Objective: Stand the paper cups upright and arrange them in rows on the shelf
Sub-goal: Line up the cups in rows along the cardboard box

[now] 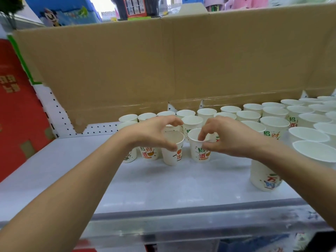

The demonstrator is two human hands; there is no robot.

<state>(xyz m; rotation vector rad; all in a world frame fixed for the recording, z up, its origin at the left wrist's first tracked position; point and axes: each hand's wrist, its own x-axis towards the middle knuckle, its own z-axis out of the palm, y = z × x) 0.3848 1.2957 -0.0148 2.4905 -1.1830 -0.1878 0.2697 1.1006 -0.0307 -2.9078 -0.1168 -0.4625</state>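
Several white paper cups with red and green print stand upright in rows on the white shelf (163, 188), filling its middle and right. My left hand (154, 132) curls round the rim of one upright cup (171, 151) at the front of the group. Beside it, my right hand (225, 137) pinches the rim of a second upright cup (199, 150), a finger inside the mouth and the thumb outside. Both cups stand on the shelf, a small gap between them. A larger-looking cup (263, 177) stands close to the camera at the right, partly hidden by my right forearm.
A tall brown cardboard sheet (163, 66) forms a wall behind the cups. A red panel (18, 106) and a white pegboard edge (52, 110) close the left side. The shelf's front lip (181, 224) runs across below my arms. Bare shelf lies at the left and front.
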